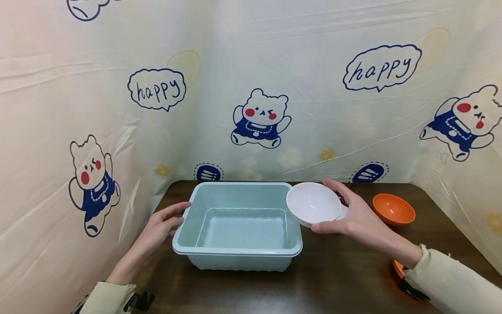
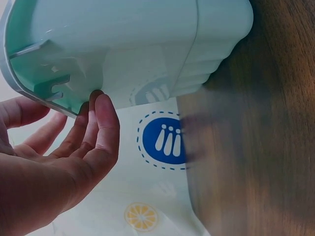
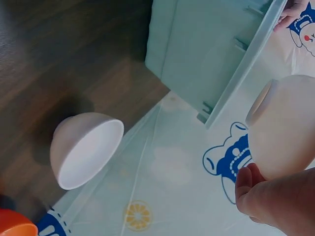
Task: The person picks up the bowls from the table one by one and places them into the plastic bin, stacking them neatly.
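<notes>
In the head view my right hand (image 1: pixel 345 209) grips a white bowl (image 1: pixel 313 203) by its side, thumb in front and fingers behind, above the table at the basin's right rim. The bowl's mouth faces up toward the camera; its outside (image 3: pixel 285 128) shows in the right wrist view. A pale blue rectangular basin (image 1: pixel 239 251) stands on the table with nothing visible inside. My left hand (image 1: pixel 162 224) touches its left rim, loosely bent fingertips (image 2: pixel 106 110) against the outer wall below the rim. A second white bowl (image 3: pixel 88 147) sits on the table, mostly hidden behind my right hand in the head view.
An orange bowl (image 1: pixel 393 209) stands at the right on the dark wooden table (image 1: pixel 333 279). Another orange piece (image 1: pixel 398 268) shows partly beneath my right sleeve. A printed curtain (image 1: pixel 313 109) encloses the back and sides.
</notes>
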`<action>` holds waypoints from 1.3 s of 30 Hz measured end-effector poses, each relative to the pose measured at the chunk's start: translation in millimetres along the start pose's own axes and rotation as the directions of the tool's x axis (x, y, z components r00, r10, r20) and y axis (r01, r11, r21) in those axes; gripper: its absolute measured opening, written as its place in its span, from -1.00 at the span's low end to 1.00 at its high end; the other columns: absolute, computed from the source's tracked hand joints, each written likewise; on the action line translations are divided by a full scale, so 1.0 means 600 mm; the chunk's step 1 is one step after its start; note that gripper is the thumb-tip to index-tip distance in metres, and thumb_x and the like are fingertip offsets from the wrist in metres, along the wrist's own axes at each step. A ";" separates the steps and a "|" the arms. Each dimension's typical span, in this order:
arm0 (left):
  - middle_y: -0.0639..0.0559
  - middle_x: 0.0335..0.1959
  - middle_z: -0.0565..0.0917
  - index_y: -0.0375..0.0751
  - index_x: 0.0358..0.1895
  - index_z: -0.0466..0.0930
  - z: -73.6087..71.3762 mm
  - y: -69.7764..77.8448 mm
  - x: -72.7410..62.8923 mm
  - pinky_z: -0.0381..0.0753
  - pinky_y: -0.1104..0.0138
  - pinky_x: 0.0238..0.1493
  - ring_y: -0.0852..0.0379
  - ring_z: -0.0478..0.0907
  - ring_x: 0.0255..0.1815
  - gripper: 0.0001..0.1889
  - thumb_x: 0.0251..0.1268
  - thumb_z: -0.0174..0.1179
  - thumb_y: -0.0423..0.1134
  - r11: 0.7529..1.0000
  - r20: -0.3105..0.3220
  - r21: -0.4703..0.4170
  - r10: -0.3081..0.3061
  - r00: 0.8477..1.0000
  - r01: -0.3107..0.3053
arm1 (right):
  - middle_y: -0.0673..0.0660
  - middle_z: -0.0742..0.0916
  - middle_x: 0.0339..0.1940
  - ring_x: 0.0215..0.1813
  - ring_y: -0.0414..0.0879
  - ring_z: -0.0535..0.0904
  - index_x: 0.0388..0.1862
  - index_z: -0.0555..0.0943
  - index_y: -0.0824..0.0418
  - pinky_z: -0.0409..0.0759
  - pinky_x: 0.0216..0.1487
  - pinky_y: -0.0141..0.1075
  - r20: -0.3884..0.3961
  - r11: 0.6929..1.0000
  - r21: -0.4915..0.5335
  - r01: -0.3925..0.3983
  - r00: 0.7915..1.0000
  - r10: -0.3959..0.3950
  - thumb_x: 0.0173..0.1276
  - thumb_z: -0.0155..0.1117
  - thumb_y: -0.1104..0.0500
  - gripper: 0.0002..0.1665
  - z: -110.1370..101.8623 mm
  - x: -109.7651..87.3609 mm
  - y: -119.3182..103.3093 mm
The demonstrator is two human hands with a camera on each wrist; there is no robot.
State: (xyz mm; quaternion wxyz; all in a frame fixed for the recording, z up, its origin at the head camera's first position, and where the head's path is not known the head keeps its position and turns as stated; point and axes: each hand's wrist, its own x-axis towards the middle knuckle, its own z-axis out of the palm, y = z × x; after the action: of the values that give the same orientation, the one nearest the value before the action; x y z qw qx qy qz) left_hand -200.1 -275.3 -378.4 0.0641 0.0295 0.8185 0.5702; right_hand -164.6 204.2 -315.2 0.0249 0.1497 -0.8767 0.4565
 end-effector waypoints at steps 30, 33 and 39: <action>-0.34 0.51 0.39 -0.29 0.59 0.31 -0.001 -0.002 0.003 0.70 0.28 0.02 -0.13 0.53 0.26 -0.49 0.68 -0.03 -0.32 1.000 0.006 0.009 -0.001 1.000 0.001 | 0.20 0.47 0.54 0.38 0.15 0.48 0.65 0.25 0.15 0.47 0.39 0.18 0.116 0.998 -0.034 0.046 0.992 -0.042 0.02 0.67 -0.22 0.30 0.047 0.079 -0.045; -0.34 0.51 0.39 -0.30 0.59 0.31 -0.001 -0.003 0.003 0.69 0.28 0.02 -0.13 0.53 0.26 -0.49 0.68 -0.03 -0.32 1.000 0.006 0.009 0.004 1.000 -0.004 | 0.20 0.49 0.51 0.36 0.14 0.50 0.64 0.26 0.15 0.49 0.38 0.17 0.131 0.998 -0.037 0.045 0.991 -0.040 0.02 0.67 -0.23 0.29 0.052 0.088 -0.048; -0.34 0.51 0.40 -0.29 0.59 0.31 -0.002 -0.004 0.002 0.69 0.27 0.03 -0.13 0.52 0.25 -0.49 0.68 -0.03 -0.32 1.000 0.006 0.008 0.010 1.000 -0.010 | 0.17 0.53 0.47 0.34 0.11 0.51 0.63 0.27 0.15 0.50 0.36 0.13 0.145 0.999 -0.035 0.033 0.989 -0.028 -0.02 0.70 -0.20 0.30 0.065 0.105 -0.053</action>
State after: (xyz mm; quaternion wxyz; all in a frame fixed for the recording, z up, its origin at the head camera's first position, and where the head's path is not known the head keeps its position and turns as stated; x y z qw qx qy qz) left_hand -201.3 -277.3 -380.1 0.0637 0.0358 0.8205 0.5670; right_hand -211.7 140.7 -301.1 -0.0287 0.1953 -0.8821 0.4277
